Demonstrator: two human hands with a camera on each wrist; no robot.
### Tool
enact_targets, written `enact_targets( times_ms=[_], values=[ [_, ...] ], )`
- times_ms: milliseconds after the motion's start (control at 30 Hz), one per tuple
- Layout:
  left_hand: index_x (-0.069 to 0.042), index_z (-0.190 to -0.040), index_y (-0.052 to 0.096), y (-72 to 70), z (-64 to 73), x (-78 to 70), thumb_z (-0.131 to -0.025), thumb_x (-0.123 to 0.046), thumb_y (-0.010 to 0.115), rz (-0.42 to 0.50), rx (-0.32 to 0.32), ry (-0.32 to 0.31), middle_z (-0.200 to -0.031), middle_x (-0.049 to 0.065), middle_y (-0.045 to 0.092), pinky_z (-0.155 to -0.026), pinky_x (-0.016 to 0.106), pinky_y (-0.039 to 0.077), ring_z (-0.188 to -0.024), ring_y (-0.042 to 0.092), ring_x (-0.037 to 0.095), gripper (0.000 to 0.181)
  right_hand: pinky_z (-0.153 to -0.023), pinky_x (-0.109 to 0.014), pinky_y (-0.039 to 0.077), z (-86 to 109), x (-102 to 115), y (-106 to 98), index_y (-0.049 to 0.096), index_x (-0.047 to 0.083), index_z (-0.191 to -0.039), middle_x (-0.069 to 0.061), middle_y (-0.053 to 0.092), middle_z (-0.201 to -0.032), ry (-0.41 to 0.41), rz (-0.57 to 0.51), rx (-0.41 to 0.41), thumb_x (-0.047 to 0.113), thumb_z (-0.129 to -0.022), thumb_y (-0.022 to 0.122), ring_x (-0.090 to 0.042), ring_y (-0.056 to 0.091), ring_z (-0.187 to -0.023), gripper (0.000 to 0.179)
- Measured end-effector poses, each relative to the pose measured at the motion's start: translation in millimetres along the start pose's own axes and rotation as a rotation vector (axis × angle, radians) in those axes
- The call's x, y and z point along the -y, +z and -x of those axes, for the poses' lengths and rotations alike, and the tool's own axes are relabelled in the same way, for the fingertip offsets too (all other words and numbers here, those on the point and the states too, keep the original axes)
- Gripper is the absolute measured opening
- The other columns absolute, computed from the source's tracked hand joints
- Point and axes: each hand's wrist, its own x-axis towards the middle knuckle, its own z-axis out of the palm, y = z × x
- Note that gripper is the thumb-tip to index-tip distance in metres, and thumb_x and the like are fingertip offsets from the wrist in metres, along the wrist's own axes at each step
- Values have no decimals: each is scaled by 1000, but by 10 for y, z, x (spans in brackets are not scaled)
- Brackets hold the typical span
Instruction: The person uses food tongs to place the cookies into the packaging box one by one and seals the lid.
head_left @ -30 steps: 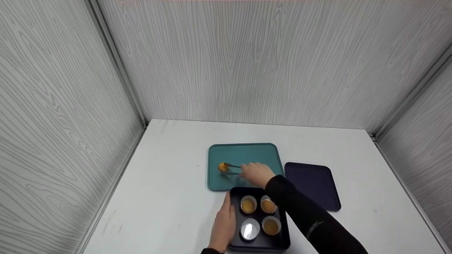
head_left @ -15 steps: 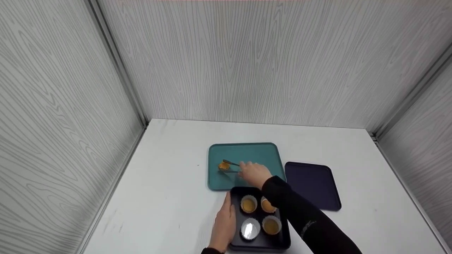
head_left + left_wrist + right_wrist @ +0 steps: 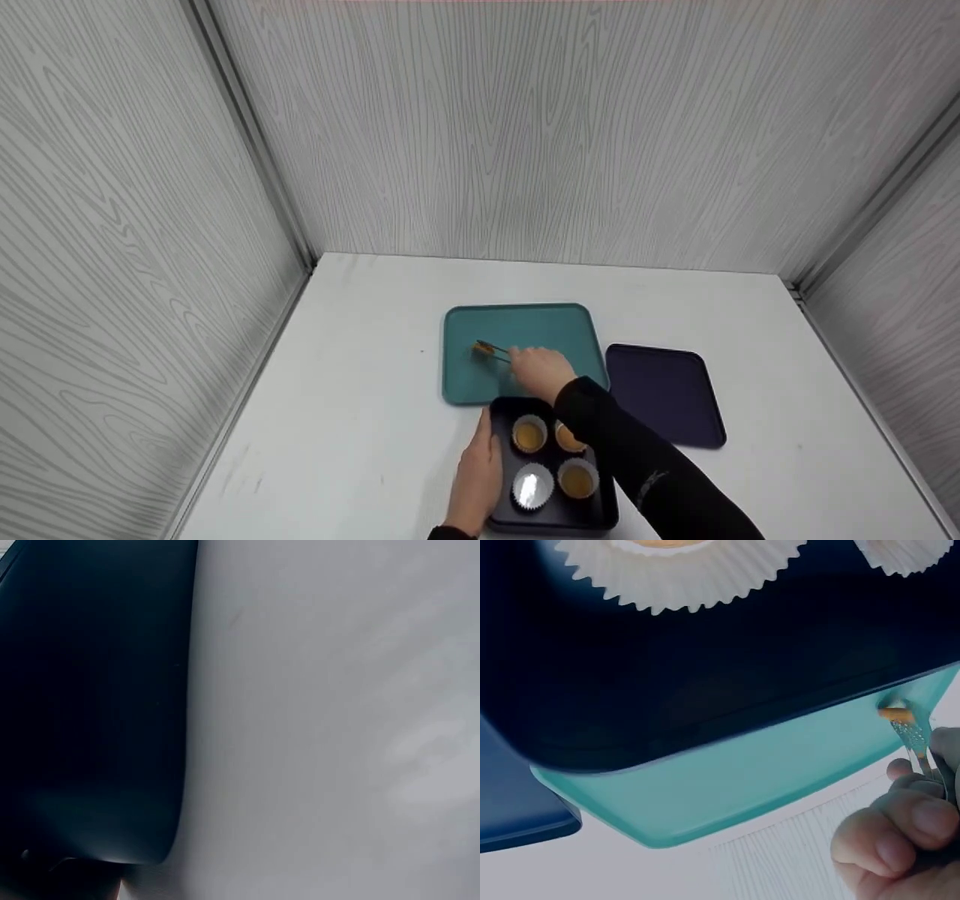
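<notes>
My right hand (image 3: pixel 541 369) grips metal tongs (image 3: pixel 911 739), reaching over the teal tray (image 3: pixel 536 322). Between the tongs' tips is a small golden-brown pastry (image 3: pixel 484 349), tipped on its side; the right wrist view shows it near the tray's surface. My left hand (image 3: pixel 477 476) lies along the left side of a deep dark baking pan (image 3: pixel 546 517), its fingers straight against the wall. White paper cups stand in the pan. One cup (image 3: pixel 532 487) shows a bright white inside, while another cup (image 3: pixel 529 434) has a golden pastry in it. My right sleeve partly covers the far right cup.
A flat dark purple tray (image 3: pixel 664 394) lies right of the teal one, partly behind my right forearm. White table (image 3: pixel 360 420) surrounds the trays, with grey wood-patterned panels (image 3: pixel 525 150) at the back and sides.
The tongs have closed around the pastry, which has turned on its side and shifted slightly right. My left hand and the pan have stayed in place.
</notes>
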Motion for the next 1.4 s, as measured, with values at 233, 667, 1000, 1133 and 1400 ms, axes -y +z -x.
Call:
enact_targets(
  times_ms=[233,667,1000,1133,1400],
  values=[
    [-2,-161,28,8,-6,6,-111,-19,40,15,13,-6,-159,16,41,-115,52,40,-142,45,36,54,-63,-35,60,37,-100,36,70,3,-102,-10,70,-81,-16,37,-25,9,-102,62,-23,68,-70,10],
    [-1,-160,30,-2,0,-15,-111,-19,41,16,11,-19,-158,18,43,-113,54,41,-140,48,37,53,-60,-37,58,153,-280,1,68,4,-101,-11,69,-81,-84,14,-148,20,-102,63,-25,67,-68,18],
    [-4,-161,29,-3,9,5,-112,-20,40,20,10,-7,-159,15,41,-113,53,42,-140,48,37,54,-50,-39,53,352,-470,22,65,4,-97,-10,65,-73,-104,-4,-254,19,-101,65,-27,63,-59,15],
    [-4,-161,28,11,6,14,-112,-21,39,20,6,-2,-160,14,41,-114,51,41,-141,47,35,54,-48,-38,52,427,-521,9,65,5,-98,-9,64,-71,-103,-12,-266,18,-101,66,-26,63,-58,14],
    [-6,-162,27,15,17,16,-112,-20,39,18,4,4,-160,13,40,-114,52,41,-140,47,36,54,-43,-33,47,591,-586,4,67,3,-103,-8,61,-68,-124,-2,-312,19,-98,69,-22,58,-51,17]
  ],
)
